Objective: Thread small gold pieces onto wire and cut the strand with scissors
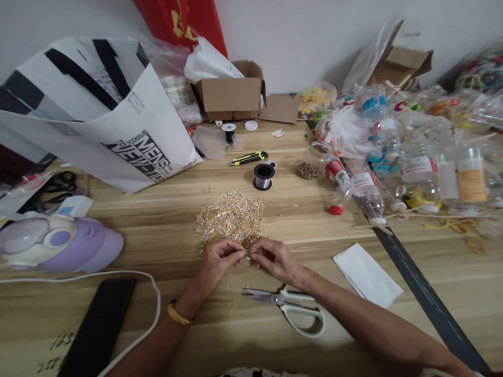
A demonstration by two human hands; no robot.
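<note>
A tangled heap of gold and silver beaded strand [230,216] lies in the middle of the wooden table. At its near edge, my left hand [219,262] and my right hand [276,259] meet fingertip to fingertip, both closed in a pinch. Between them is a tiny glinting bit that looks like part of the strand; its exact shape is mostly hidden. Scissors with pale handles [302,315] lie partly open just below my right hand, blades pointing left. A few small gold bits [250,286] rest by the blade tips.
Beyond the heap are a spool of silver wire [263,178], a yellow-black utility knife [249,159] and a black-thread spool [229,134]. Plastic bottles [365,188] crowd the right. A folded white paper [368,275], black phone-like slab [93,337], white cable [158,292] and large bag [147,132] surround the workspace.
</note>
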